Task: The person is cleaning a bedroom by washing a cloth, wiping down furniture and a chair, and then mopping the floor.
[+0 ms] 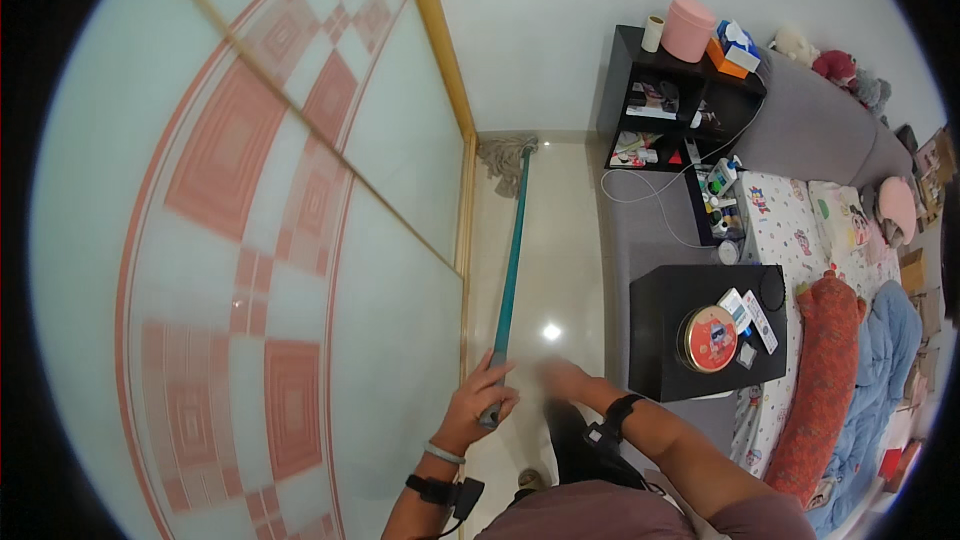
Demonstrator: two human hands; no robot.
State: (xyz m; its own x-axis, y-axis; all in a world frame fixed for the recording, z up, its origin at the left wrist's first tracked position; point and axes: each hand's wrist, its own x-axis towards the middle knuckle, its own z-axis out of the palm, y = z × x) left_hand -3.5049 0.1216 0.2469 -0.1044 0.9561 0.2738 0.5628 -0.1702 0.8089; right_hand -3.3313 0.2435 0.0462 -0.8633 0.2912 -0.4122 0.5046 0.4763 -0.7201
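Note:
A string mop with a teal handle [513, 262] reaches from near my body to the far wall. Its grey mop head [506, 161] lies on the tiled floor, in the corner beside the sliding door's frame. My left hand [480, 397] is around the dark grip at the handle's near end, with some fingers partly extended. Off the handle, to its right, is my right hand [564, 380], blurred; its fingers cannot be made out clearly, nor whether it holds anything.
Frosted sliding doors [397, 360] with pink squares stand at left. On the right are a grey sofa [645, 225], a black shelf unit [611, 97] and a black box-shaped table [652, 330] bearing a round tin [709, 339] and remotes. A white cable [652, 199] hangs by the shelf.

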